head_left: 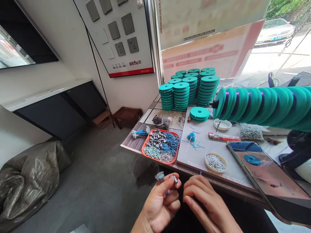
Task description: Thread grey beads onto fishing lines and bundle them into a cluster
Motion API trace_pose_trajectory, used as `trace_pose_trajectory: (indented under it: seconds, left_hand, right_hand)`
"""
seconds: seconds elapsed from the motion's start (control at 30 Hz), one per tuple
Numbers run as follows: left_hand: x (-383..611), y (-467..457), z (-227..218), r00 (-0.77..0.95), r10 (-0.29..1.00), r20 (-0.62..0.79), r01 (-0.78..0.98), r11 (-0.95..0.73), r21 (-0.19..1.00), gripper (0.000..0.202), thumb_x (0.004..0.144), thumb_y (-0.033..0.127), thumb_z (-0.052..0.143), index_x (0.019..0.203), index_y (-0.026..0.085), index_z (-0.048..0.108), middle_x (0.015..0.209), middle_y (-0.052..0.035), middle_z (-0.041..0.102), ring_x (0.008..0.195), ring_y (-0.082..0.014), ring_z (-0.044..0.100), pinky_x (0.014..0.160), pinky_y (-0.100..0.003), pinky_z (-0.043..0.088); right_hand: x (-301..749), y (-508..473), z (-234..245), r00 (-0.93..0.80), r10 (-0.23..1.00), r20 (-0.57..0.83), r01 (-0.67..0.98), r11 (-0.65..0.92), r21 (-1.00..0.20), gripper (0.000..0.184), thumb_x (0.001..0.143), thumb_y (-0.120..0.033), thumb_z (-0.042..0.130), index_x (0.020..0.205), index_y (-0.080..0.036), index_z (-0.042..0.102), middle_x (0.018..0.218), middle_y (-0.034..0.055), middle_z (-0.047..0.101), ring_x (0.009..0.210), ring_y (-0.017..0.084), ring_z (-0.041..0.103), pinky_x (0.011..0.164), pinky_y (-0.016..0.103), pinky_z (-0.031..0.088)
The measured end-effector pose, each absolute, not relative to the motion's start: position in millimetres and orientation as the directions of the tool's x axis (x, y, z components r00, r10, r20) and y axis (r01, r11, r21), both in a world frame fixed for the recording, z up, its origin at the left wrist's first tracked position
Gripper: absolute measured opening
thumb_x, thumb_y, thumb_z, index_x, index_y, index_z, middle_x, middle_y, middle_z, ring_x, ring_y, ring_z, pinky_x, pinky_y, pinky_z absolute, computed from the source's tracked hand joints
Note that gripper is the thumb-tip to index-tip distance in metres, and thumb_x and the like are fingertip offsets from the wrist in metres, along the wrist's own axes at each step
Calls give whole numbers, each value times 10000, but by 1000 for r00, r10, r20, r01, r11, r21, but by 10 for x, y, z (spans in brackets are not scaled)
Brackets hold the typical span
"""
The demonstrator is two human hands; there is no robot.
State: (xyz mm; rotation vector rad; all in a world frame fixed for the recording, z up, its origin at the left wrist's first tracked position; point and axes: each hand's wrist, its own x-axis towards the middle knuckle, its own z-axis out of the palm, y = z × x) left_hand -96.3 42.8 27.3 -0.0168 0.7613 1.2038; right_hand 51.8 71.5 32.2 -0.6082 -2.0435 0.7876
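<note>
My left hand [162, 202] is closed, with a small grey metal sinker [175, 179] pinched at its thumb and forefinger. A bundle of fine pieces with pale, wiry tips [159, 176] sticks out behind the thumb of that hand. Just to the right is my right hand [206, 202], its fingers bent and together. A small blue piece [200, 173] shows above its fingers; the fingertips' grip is partly hidden. Beyond both hands, an orange tray [143, 149] holds grey sinkers, ribbed blue pieces, yellow-green pieces and small silvery parts.
Stacked green foam spools [181, 94] stand at the back. A long row of spools [262, 105] juts in from the right. On the table lie a dish of whitish beads [215, 162], blue scraps [191, 137], a red-and-clear packet [223, 137] and a phone [269, 174].
</note>
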Motion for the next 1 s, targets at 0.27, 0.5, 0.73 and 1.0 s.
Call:
trace_pose_trajectory:
  seconds: [0.27, 0.5, 0.73, 1.0]
  left_hand:
    - [-952, 397, 328, 159, 826, -541, -835, 405, 373, 285, 548, 169, 828, 787, 83, 697, 611, 18, 589, 342, 39, 189, 332, -102, 175]
    - [-940, 370, 326, 173, 815, -553, -835, 419, 357, 226, 549, 134, 797, 740, 113, 679, 606, 9, 621, 339, 28, 181, 344, -108, 167]
    - [-857, 349, 362, 14, 821, -571, -784, 364, 503, 274, 511, 146, 837, 715, 152, 654, 643, -10, 682, 338, 28, 252, 363, -115, 185]
    - [-799, 358, 351, -89, 826, -557, -700, 346, 625, 351, 423, 207, 882, 692, 161, 660, 627, -17, 679, 404, -6, 389, 376, -118, 192]
  right_hand:
    - [568, 705, 255, -459, 762, 457, 240, 602, -762, 156, 904, -177, 430, 776, -214, 511, 736, 20, 575, 708, 150, 536, 625, 253, 462]
    - [584, 705, 245, -393, 806, 442, 252, 557, -792, 165, 903, -209, 445, 758, -214, 524, 715, 10, 569, 681, 146, 523, 610, 240, 447]
    - [579, 708, 316, -298, 913, 279, 131, 328, -935, 315, 913, -379, 414, 670, -205, 514, 631, -15, 522, 577, 117, 504, 528, 192, 422]
    - [579, 699, 350, -230, 946, 228, 88, 254, -963, 345, 886, -431, 444, 637, -201, 509, 602, -16, 495, 553, 117, 476, 511, 187, 413]
